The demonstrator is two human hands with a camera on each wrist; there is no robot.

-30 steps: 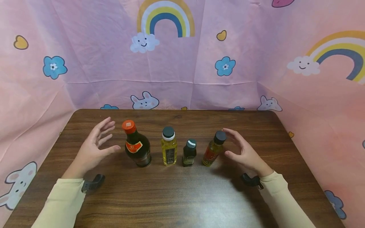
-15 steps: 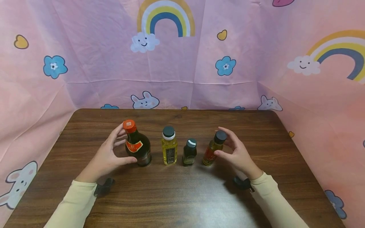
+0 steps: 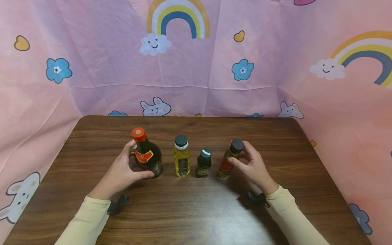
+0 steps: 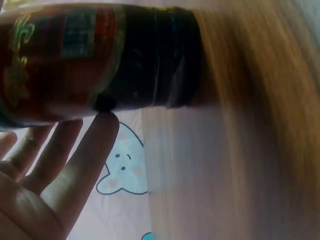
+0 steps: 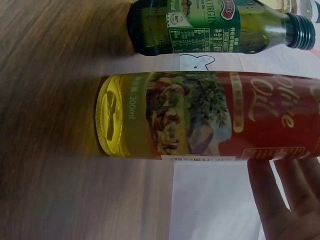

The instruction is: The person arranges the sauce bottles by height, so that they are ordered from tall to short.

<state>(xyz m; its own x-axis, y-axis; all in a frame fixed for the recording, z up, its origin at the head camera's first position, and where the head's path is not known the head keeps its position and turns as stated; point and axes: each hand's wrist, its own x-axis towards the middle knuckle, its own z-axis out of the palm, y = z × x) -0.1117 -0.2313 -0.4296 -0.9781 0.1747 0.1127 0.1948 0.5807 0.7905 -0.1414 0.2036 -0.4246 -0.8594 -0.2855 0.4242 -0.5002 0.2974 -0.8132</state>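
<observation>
At the left of the row stands a dark sauce bottle (image 3: 149,154) with an orange-red cap and red label. My left hand (image 3: 122,172) holds its lower body, thumb at the front and fingers on the far side. In the left wrist view a fingertip (image 4: 106,120) meets the bottle's side. On the right, an olive oil bottle (image 5: 200,117) has a red label and black cap. My right hand (image 3: 252,166) holds it with the thumb across its front; the other fingers (image 5: 265,185) are partly hidden behind it. Both bottles are upright on the table.
Between the held bottles stand a yellow oil bottle (image 3: 182,158) with a dark cap and a small green olive oil bottle (image 3: 203,165), close to the right-hand one. The brown wooden table (image 3: 183,211) ends at a patterned pink cloth (image 3: 190,68) behind and at both sides.
My left hand has moved right from beside the sauce bottle to take hold of it. My right hand has moved slightly left and its thumb has come onto the olive oil bottle.
</observation>
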